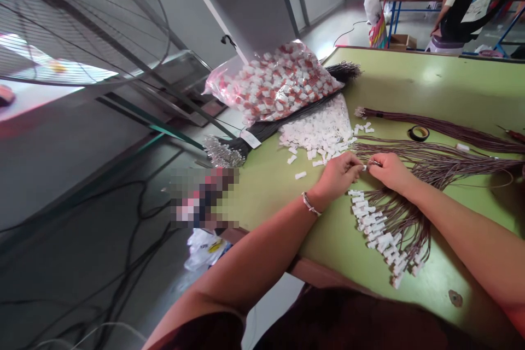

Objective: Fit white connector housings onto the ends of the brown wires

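Note:
My left hand (341, 174) pinches a small white connector (364, 168) between thumb and fingertips. Close on its right, my right hand (388, 170) has its fingers closed on the end of a thin brown wire, partly hidden by the fingers. The fingertips of both hands nearly meet. Below them, brown wires with white connectors (375, 229) on their ends fan out over the green table (270, 202). Behind the hands lie loose brown wires (410, 149) and a pile of loose white connectors (318, 130).
A clear bag of white and orange parts (283, 85) lies at the back, by a black wire bundle (262, 130). Black tape (418, 133) sits near another brown bundle (447, 127). A fan (82, 22) stands at left; a person (471, 0) is in the background.

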The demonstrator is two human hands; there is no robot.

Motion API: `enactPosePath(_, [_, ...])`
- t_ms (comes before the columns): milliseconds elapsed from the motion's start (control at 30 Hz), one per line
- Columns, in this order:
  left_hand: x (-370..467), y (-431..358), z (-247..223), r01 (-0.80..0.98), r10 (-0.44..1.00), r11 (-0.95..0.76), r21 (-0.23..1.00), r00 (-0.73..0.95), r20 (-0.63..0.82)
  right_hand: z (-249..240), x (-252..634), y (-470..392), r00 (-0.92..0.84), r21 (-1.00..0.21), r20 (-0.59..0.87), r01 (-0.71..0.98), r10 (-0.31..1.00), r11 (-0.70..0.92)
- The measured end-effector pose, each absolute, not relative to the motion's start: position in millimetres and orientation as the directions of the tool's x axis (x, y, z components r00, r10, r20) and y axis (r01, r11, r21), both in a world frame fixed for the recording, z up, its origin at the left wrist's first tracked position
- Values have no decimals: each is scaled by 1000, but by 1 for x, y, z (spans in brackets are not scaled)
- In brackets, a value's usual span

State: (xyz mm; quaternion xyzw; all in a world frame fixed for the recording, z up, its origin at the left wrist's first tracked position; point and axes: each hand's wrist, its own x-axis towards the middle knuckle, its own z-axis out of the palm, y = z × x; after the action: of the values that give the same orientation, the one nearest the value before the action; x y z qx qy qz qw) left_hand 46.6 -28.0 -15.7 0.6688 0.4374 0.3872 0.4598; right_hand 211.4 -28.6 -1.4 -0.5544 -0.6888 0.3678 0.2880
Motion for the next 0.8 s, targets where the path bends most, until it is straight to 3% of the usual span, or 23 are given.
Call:
enactPosePath(167, [44, -29, -15, 357, 901, -391, 848, 337, 273, -3, 213, -27, -222, -872, -65, 486, 973, 52])
enactPosePath(267, [44, -29, -13, 366, 895, -399, 841, 353, 271, -5, 212, -27, -224, -897, -94, 442, 970, 15])
enactPosePath(600, [51, -32, -9, 233, 964, -56, 971, 264, -8, -1, 212, -26, -247, -867, -45, 491, 968, 85])
enactPosePath(800, [49, -27, -10, 149, 970, 9, 989, 240, -45, -4, 215, -25, -238, -890, -58, 453, 970, 58])
